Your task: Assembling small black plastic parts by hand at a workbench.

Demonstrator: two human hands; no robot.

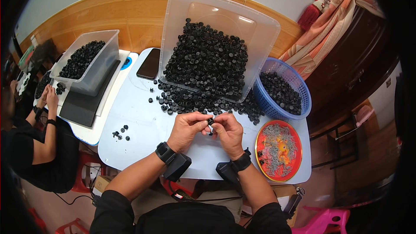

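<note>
Perhaps the left hand (189,129) and right hand (229,132), their grip pinching a small black plastic piece (210,121) in front of the translucent rectangular plastic bin (262,28), are risking slippage through scant contact.

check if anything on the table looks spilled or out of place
The clear bin seems tipped forward, and black parts lie heaped on the table along its lower edge, as if spilled. A small cluster sits apart at left.

Two clear bins (260,34) (88,84), one blue basket (269,105), one red dish (296,152), one phone (148,64).
</note>
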